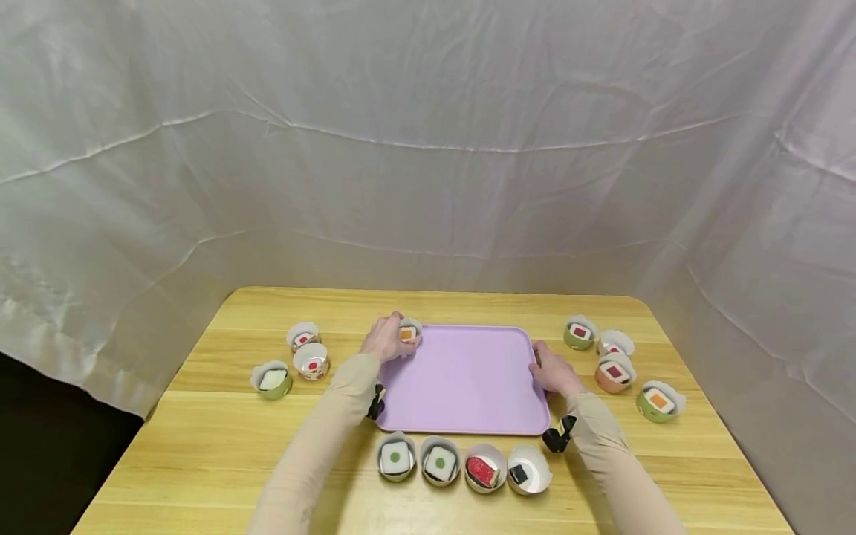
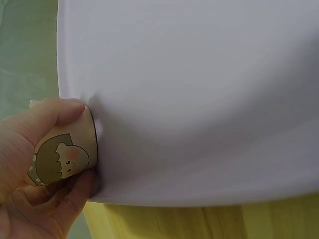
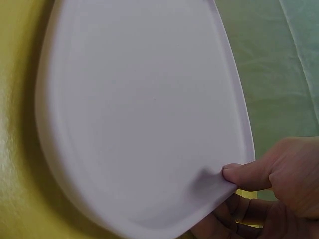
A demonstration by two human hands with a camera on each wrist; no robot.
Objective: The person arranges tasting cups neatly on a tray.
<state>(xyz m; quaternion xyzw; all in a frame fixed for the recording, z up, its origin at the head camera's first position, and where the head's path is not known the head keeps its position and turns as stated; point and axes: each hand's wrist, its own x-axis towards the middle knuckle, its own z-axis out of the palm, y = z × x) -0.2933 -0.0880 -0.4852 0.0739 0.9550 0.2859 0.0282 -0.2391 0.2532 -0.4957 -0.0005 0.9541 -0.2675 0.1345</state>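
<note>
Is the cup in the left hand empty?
Not empty: in the head view, an orange-and-white piece sits inside the cup.

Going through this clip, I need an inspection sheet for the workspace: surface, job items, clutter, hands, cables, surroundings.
Surface: wooden table.
Job items: lilac tray at centre; one held cup at its far-left corner; three left cups, four right cups and four near cups around it.
Clutter: nothing seen.
Hands: left hand grips the held cup; right hand pinches the tray's right edge.
Cables: nothing seen.
Surroundings: pale curtain behind and on both sides.
</note>
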